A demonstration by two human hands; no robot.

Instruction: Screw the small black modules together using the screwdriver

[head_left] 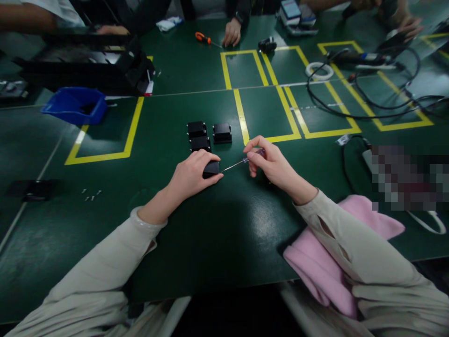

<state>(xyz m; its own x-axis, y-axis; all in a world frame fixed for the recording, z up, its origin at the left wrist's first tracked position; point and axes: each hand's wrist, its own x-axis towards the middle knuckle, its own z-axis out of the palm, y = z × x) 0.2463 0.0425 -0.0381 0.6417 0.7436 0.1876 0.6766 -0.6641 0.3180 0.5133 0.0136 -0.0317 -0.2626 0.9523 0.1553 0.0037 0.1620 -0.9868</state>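
By the table's (217, 238) near edge I have a pink cloth (310, 262); toward the far edge, an orange-handled screwdriver (203, 38) and what looks like a white rag (169, 24).

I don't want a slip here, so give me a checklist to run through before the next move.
1. Block steadied: ok; the left hand grips the black block.
2. Screwdriver held: ok; the right hand has the screwdriver by its handle.
3. Tip seated: cannot tell; it reaches the block's right end, too small to see.
4. Fingers clear of the tip: not ok; the left thumb lies right beside it.
5. Pink cloth away from the tool: ok; it lies by the right forearm.
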